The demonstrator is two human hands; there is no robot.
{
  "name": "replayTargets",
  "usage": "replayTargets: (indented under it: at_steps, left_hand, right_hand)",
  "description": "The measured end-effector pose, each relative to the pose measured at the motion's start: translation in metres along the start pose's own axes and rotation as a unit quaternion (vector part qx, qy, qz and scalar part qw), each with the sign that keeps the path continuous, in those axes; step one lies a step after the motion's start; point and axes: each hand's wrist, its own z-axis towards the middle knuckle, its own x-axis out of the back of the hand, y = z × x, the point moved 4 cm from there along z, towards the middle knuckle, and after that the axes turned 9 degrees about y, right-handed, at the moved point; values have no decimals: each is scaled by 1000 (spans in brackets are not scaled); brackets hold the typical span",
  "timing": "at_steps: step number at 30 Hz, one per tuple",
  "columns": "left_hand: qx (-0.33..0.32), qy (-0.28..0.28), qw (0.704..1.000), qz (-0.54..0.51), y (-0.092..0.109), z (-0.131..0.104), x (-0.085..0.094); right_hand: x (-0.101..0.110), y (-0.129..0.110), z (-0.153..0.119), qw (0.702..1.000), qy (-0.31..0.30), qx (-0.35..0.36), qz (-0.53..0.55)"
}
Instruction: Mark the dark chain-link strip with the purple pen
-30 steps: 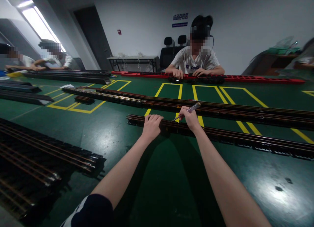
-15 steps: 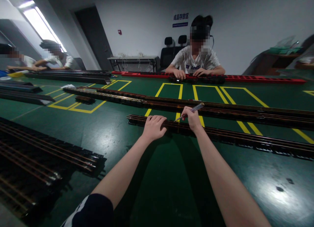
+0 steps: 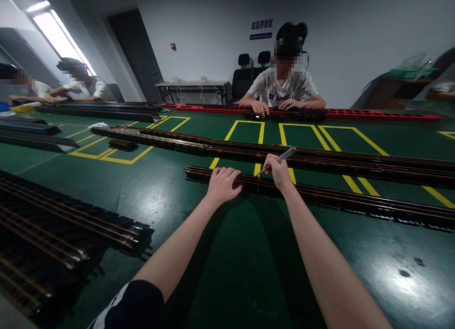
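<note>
A long black strip [image 3: 320, 196] with thin copper-coloured rods along it lies across the table in front of me. My left hand [image 3: 223, 184] is closed over the strip near its left end, with the fingers on the far side and the thumb on the near side. Just to the right, my right hand [image 3: 279, 173] pinches a slim, pen-shaped pointed tool [image 3: 286, 154]. The tool slants down to the left, and its tip is at the strip's upper face. Whether the tip touches the rods is too small to tell.
Longer strips [image 3: 170, 141] of the same kind lie just beyond. More stripped bundles [image 3: 71, 220] are at the near left. Across the green table [image 3: 149, 191], a person [image 3: 284, 87] works at a red rail [image 3: 377, 114]. Two people sit at the far left beside dark channels [image 3: 99, 112].
The tool's tip has shifted slightly to the right along the strip. My left hand stays in place on it.
</note>
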Motion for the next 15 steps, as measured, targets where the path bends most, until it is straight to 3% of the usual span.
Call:
replayTargets:
  at_steps: [15]
  left_hand:
    - [-3,7,1000,13,-1,0,-4]
  right_hand:
    - [-2,-2,-3,999,-18,13,-26]
